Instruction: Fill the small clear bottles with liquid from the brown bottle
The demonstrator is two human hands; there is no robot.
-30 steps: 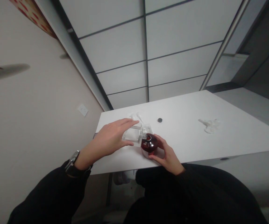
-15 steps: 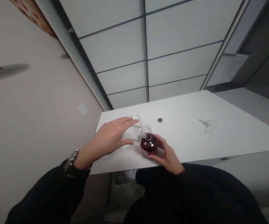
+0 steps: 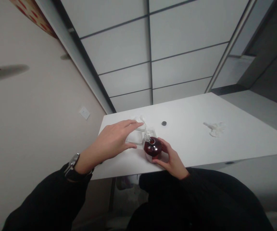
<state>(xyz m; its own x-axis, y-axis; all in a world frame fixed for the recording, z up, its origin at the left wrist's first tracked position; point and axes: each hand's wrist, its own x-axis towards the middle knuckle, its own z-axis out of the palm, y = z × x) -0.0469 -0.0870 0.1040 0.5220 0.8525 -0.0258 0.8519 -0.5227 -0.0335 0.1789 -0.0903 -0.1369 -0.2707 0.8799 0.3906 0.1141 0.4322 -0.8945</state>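
My left hand (image 3: 115,139) grips a clear glass bottle (image 3: 135,138) between thumb and fingers. The bottle is tipped sideways, its threaded neck pointing right over the mouth of a dark red glass bottle (image 3: 152,148). Whether liquid runs between the two cannot be made out. Around the red bottle's right side wrap the fingers and thumb of my right hand (image 3: 171,158), and it stays upright on the white table. A clear, squarish object (image 3: 152,131) shows partly behind the two bottles; the bottles hide the rest of it.
A small dark round cap (image 3: 164,123) lies on the white table (image 3: 188,112) beyond the bottles. Crumpled white tissue (image 3: 215,129) rests farther right, and more white tissue (image 3: 140,119) lies behind my left hand. A wall (image 3: 44,134) borders the table's left.
Both hands and bottles hold nearly the same pose. The whole view has shifted very slightly.
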